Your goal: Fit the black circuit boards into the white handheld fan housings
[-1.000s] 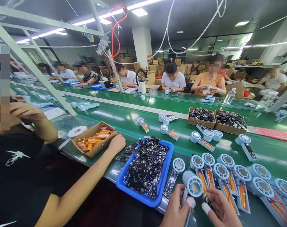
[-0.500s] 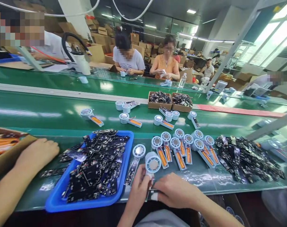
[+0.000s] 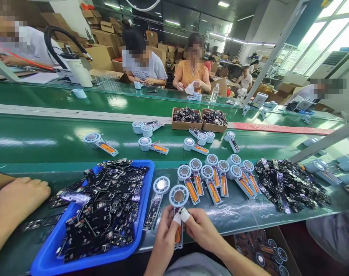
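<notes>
A light-blue handheld fan [image 3: 178, 196] with a round grille faces up in front of me. Its opened handle points toward me, with an orange battery [image 3: 178, 234] showing inside. My left hand [image 3: 166, 230] is closed around the handle, its thumb in a white finger cover. My right hand [image 3: 201, 226], thumb also covered in white, pinches at the handle's top just below the grille; a small dark part there is mostly hidden by the fingertips. Beside my left hand lies another fan [image 3: 161, 185] with a black circuit board [image 3: 153, 212] along its handle.
A blue tray [image 3: 148, 199] heaped with circuit boards stands left; a co-worker's hand [image 3: 25, 195] rests beyond it. Several fans with orange batteries [image 3: 214, 191] lie right, before a pile of boards [image 3: 289, 188]. Board-filled cartons [image 3: 186, 125] stand farther back. Below the edge is a box of fans [image 3: 263, 249].
The held fan has turned its battery side up. My right hand has moved from below the handle to its top. The view has shifted slightly, and the co-worker's hand sits farther left.
</notes>
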`<state>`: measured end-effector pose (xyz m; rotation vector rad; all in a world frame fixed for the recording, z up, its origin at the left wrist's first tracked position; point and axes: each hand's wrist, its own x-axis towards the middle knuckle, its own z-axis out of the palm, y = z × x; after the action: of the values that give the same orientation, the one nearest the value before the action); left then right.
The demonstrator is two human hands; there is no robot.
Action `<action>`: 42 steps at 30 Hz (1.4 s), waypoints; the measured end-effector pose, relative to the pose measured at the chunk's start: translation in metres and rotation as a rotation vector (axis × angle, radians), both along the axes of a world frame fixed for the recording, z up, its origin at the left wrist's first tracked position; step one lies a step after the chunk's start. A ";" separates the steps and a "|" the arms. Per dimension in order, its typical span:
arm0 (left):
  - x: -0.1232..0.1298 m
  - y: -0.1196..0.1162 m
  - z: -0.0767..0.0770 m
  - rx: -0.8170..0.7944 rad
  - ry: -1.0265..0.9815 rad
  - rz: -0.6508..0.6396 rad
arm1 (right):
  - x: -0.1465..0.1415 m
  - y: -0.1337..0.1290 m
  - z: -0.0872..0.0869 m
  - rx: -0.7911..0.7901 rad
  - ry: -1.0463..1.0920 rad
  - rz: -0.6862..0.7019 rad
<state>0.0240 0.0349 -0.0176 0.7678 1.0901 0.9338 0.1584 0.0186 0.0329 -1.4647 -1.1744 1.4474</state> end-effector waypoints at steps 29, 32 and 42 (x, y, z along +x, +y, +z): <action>0.025 0.002 0.025 -0.022 0.033 0.140 | -0.007 -0.046 -0.033 0.595 -0.474 -0.268; 0.026 0.001 0.029 -0.032 0.045 0.146 | -0.005 -0.047 -0.031 0.600 -0.464 -0.274; 0.025 0.005 0.039 -0.049 -0.119 0.148 | 0.007 -0.046 -0.034 0.643 -0.556 -0.171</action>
<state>0.0487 0.0399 0.0216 0.5892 1.0714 1.0603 0.1653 -0.0276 -0.0014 -1.4702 -1.6041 0.4593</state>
